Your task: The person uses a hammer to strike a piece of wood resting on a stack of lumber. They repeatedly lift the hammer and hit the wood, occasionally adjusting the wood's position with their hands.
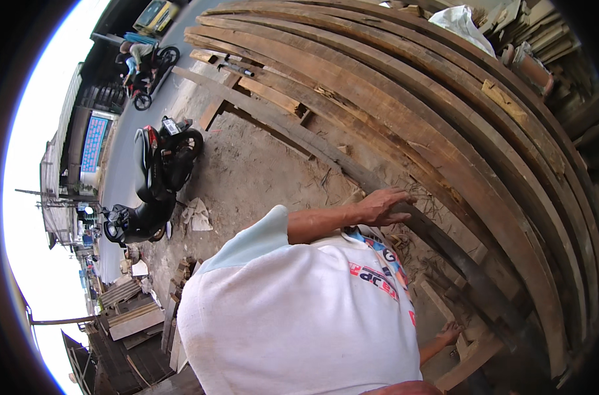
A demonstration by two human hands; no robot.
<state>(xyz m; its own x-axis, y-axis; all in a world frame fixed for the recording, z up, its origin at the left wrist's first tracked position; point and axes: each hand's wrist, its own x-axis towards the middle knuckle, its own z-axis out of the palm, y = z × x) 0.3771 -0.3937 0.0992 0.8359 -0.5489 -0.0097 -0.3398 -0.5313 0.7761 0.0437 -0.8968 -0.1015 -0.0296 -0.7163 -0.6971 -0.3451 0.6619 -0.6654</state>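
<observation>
My left hand [386, 206] is over a long dark wooden plank [299, 136], fingers and thumb apart, apparently resting on it; the contact is not clear. The plank runs diagonally from upper left to lower right, where it blurs. Farther down, my right hand [450, 334] is by a pale wooden piece [437, 301] of a low timber support. Its fingers are small and partly hidden, so a grip cannot be told. A white shirt [289, 316] with coloured print covers the middle of the view. Several long brown timber beams [403, 113] lie side by side past the plank.
A black motorcycle [151, 173] stands parked on the dirt ground [269, 163]. Two people ride a motorbike [151, 74] on the road, near a yellow truck [153, 17]. Scrap timber [136, 321] is piled lower left. A white sack [460, 24] and stacked boards [536, 29] lie upper right.
</observation>
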